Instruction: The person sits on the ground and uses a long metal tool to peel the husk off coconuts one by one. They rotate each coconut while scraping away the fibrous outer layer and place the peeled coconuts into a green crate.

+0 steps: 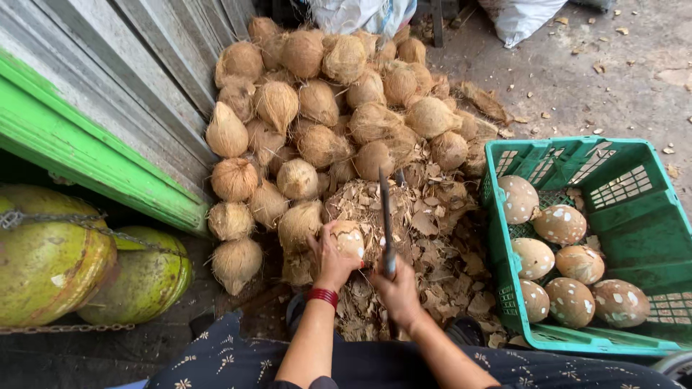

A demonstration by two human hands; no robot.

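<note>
Lower centre of frame: left hand [333, 261] gripped a partly peeled coconut [349, 238]; right hand [396, 289] closed on a long blade [386, 216], its axis running up-frame, just right of the nut; husked pile [324, 108] behind; green crate [634, 216] at right.

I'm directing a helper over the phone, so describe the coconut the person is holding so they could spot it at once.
Start at the big heap of husked brown coconuts against the grey wall, then drop to the chip-covered chopping spot at its foot. There the left hand grips one coconut, beside the long blade in the right hand. Unlike the hairy ones behind it, it is partly shaved, pale and smooth.
</note>
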